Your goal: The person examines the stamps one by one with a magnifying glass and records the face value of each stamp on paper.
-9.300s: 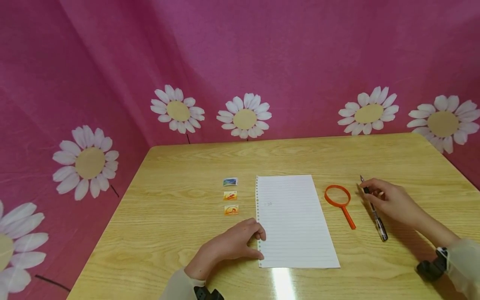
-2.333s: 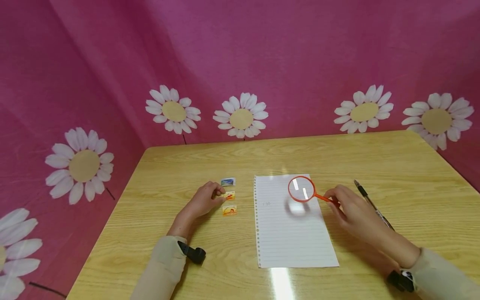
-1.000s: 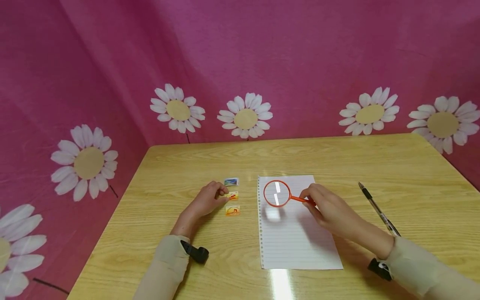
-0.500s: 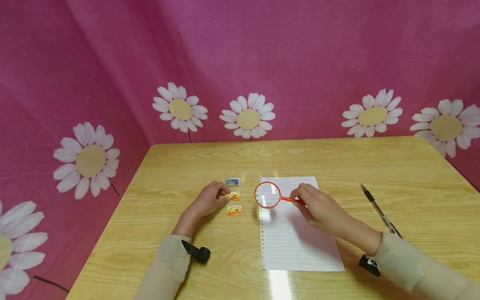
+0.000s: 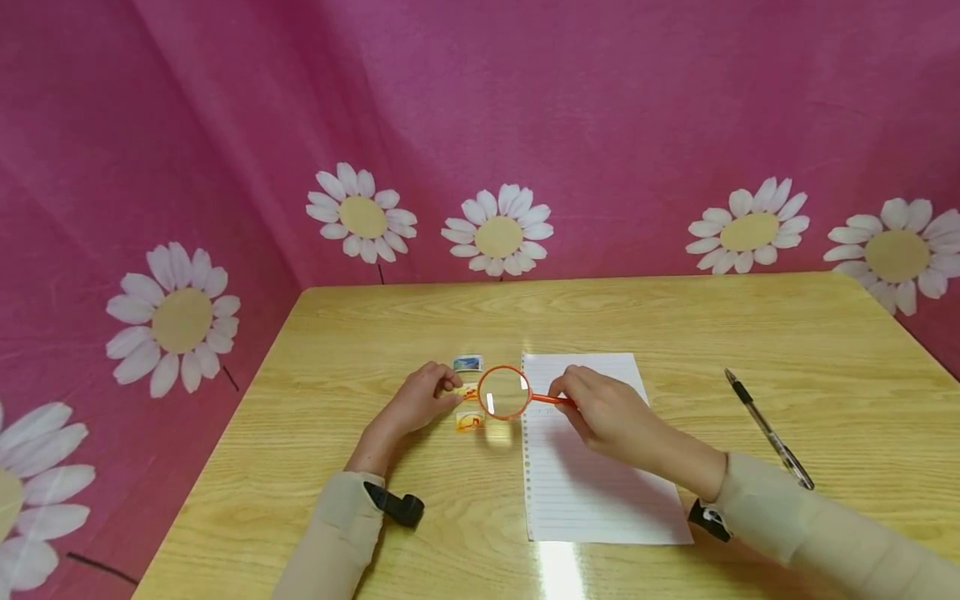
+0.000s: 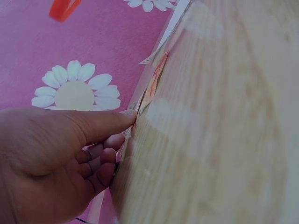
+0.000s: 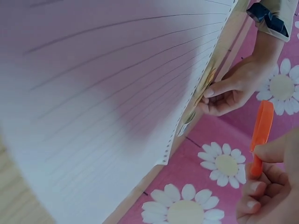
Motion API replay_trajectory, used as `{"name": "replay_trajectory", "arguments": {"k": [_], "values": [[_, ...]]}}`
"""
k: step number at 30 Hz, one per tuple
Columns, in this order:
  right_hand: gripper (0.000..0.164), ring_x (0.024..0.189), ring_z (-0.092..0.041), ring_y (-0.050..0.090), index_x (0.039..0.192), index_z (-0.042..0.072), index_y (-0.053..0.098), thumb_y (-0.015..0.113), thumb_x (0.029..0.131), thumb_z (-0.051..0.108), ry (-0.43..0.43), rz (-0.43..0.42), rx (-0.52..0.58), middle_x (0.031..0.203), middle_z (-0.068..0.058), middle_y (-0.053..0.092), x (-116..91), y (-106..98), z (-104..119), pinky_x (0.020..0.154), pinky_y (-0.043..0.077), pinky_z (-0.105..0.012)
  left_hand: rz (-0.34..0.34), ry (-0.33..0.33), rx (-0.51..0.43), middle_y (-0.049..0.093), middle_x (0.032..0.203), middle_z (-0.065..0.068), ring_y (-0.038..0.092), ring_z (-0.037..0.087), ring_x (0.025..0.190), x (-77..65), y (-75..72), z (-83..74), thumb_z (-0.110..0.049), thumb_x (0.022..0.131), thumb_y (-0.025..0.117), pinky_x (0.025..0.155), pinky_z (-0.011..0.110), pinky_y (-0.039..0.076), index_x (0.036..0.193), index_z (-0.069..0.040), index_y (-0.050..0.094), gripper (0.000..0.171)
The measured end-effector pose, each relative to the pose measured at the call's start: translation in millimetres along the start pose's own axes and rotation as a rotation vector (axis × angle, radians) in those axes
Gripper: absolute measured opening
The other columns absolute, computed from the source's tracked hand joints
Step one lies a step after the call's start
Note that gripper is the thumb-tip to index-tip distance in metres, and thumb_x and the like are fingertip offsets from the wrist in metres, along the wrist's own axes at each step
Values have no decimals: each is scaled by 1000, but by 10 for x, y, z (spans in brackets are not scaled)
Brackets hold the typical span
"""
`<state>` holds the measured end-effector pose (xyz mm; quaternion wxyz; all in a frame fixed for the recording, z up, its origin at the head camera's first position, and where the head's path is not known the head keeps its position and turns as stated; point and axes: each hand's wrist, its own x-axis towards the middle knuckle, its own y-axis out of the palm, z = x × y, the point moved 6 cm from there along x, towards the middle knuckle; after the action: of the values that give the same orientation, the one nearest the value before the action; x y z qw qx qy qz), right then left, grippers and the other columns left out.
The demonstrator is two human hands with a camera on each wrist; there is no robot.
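The right hand is gripping the orange handle of the magnifying glass, which is hanging level above the table, its lens overlapping the right end of the middle card and its handle reaching over the lined paper. The left hand, fingers bent, is pinching that yellow card's left end at the table surface. A blue card is lying just beyond it, and another yellow card is lying just nearer the person. A pen is resting diagonally to the right of the paper.
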<state>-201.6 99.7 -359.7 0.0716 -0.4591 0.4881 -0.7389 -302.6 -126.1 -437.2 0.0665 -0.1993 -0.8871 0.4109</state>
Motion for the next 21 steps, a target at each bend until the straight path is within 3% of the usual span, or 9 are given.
{"name": "replay_trajectory", "arguments": {"k": [10,21], "values": [[22,68,-9,53,95,9,58,73,80,2,-10,18,-3,81,2,57,113,118,93,60,48,-26,-10,44,8,54,95,9,45,16,83,-9,-24,-10,-8,92,67,76,28,37,101,-3,62,12],[22,68,-11,55,95,8,57,73,81,1,-18,29,-14,80,0,56,138,193,107,59,49,-28,-16,24,8,52,93,7,45,16,83,-2,-26,-4,-8,90,68,76,28,36,98,-3,60,12]]}}
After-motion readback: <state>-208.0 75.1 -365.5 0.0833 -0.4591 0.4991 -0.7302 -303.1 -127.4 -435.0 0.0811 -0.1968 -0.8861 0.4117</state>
